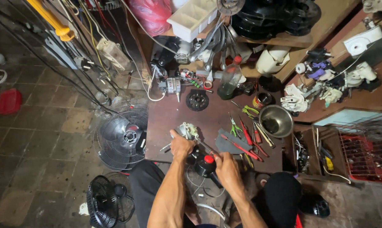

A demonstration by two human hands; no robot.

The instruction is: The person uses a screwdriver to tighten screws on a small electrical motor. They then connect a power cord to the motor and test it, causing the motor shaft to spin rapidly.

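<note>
A small fan motor (188, 131), pale with metal parts and a thin shaft projecting to the left, is held at the near edge of the dark table (174, 114), partly covered by the left hand (181, 145), whose grip is closed around its lower side. Just below and to the right, a black housing with a red knob (207, 162) is seen between the two hands, close to the person's lap. The right hand (226, 165) is closed on a thin tool (206, 147) whose shaft runs up and left toward the motor; its tip appears to touch the motor, though contact cannot be told for certain. To the right of the hands, red-handled and green-handled pliers and screwdrivers (244, 137) are spread on the table beside a steel bowl (276, 120). A fan with a wire guard (122, 137) lies on the floor to the left.
</note>
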